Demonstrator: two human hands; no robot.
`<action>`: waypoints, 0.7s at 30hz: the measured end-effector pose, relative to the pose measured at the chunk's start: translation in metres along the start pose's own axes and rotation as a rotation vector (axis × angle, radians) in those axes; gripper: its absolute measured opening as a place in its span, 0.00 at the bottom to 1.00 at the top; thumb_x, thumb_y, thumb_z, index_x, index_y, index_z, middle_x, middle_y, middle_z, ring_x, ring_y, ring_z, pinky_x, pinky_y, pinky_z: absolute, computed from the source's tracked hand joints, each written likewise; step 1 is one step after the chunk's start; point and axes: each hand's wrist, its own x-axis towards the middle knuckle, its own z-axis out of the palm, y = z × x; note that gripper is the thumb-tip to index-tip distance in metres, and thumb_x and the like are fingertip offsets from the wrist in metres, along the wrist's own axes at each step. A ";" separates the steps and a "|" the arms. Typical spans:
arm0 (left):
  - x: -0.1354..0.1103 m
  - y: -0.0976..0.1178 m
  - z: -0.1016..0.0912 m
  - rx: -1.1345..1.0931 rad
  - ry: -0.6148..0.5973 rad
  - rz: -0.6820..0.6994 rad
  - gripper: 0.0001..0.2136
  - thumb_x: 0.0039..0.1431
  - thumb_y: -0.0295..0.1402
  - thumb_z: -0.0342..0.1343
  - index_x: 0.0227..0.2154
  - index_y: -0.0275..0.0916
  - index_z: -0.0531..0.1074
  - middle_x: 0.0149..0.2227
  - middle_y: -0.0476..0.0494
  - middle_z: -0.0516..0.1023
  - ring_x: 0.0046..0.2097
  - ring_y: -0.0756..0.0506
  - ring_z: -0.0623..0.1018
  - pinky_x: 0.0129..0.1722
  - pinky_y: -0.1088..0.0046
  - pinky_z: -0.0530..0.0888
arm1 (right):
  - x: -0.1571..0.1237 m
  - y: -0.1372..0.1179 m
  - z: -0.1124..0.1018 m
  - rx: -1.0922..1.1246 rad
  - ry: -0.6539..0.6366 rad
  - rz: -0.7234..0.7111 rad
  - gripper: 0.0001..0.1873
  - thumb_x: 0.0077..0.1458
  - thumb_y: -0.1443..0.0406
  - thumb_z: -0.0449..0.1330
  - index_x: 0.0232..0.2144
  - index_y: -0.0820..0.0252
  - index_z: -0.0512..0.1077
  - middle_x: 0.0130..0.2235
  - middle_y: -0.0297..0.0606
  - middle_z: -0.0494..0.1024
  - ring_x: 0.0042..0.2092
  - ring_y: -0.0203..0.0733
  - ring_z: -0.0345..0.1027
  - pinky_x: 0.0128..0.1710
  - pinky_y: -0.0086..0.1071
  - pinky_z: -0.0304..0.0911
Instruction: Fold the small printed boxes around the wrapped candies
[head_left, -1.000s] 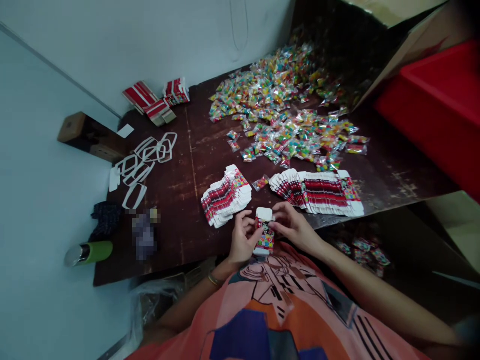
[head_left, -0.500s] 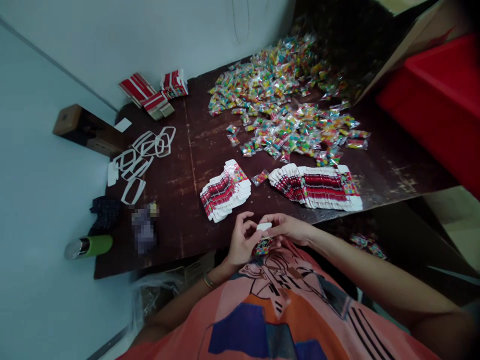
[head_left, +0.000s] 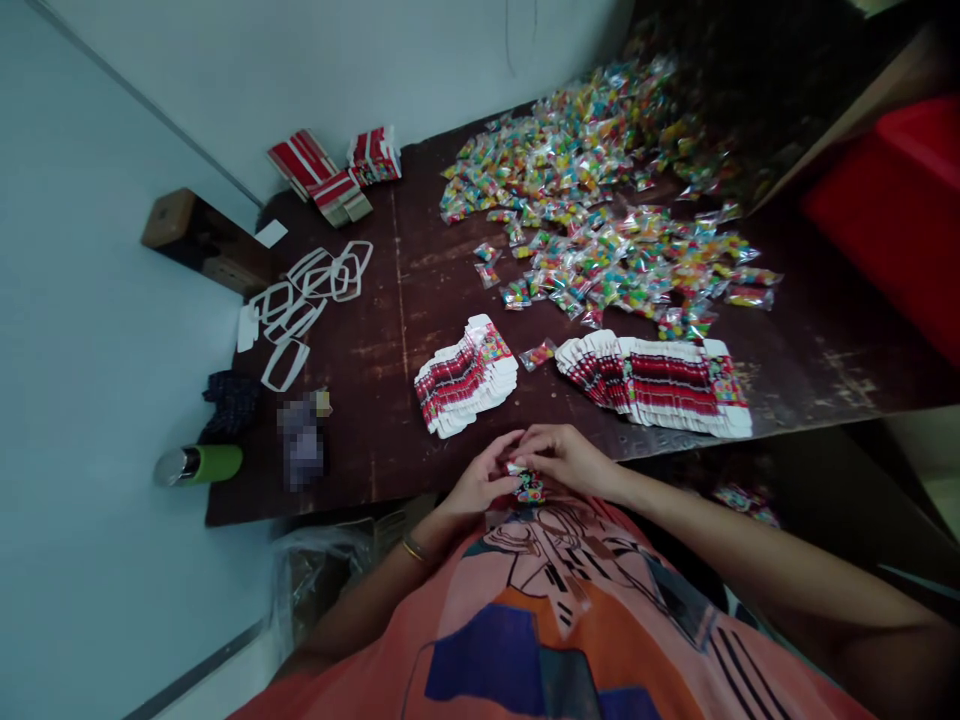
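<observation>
A small printed candy box (head_left: pixel 529 486) is held between both hands, close to my shirt front below the table edge. My left hand (head_left: pixel 480 482) grips its left side, thumb across the front. My right hand (head_left: pixel 568 459) has its fingers closed at the box's top, where the white flap is now mostly hidden. Just beyond the hands, a fanned stack of flat box cartons (head_left: pixel 469 377) lies on the dark table (head_left: pixel 360 400). A longer fanned row of cartons (head_left: pixel 667 383) lies to the right, with one candy packet (head_left: pixel 538 354) between the two.
Many clear candy packets (head_left: pixel 592 190) are heaped at the back. Bundled cartons (head_left: pixel 319 175), white bands (head_left: pixel 315 285) and a wooden block (head_left: pixel 206 240) are at the left. A green bottle (head_left: pixel 214 463) stands by the left edge; a red bin (head_left: pixel 892 220) is at the right.
The white top flap was standing up between my fingers and is now folded down or covered. My right hand has moved over the box top. The camera view has shifted slightly left.
</observation>
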 end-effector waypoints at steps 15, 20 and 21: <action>0.001 0.066 -0.027 0.905 -0.028 0.008 0.27 0.43 0.25 0.61 0.51 0.40 0.72 0.37 0.47 0.77 0.37 0.47 0.73 0.43 0.70 0.70 | 0.089 -0.004 -0.066 -1.064 0.212 -0.111 0.15 0.58 0.74 0.50 0.43 0.64 0.73 0.43 0.54 0.75 0.48 0.55 0.63 0.47 0.46 0.57; 0.001 0.068 -0.026 0.581 0.295 0.165 0.13 0.46 0.29 0.63 0.38 0.37 0.75 0.39 0.46 0.77 0.41 0.47 0.74 0.43 0.71 0.71 | 0.069 -0.019 -0.063 -0.485 0.328 -0.164 0.17 0.61 0.69 0.50 0.52 0.59 0.64 0.43 0.44 0.76 0.42 0.45 0.70 0.42 0.38 0.65; 0.004 0.065 -0.024 0.465 0.382 0.216 0.14 0.45 0.29 0.64 0.38 0.38 0.74 0.40 0.46 0.76 0.42 0.47 0.74 0.43 0.72 0.71 | 0.058 -0.024 -0.060 -0.247 0.331 -0.164 0.16 0.62 0.66 0.50 0.52 0.58 0.62 0.43 0.42 0.76 0.41 0.43 0.71 0.40 0.37 0.66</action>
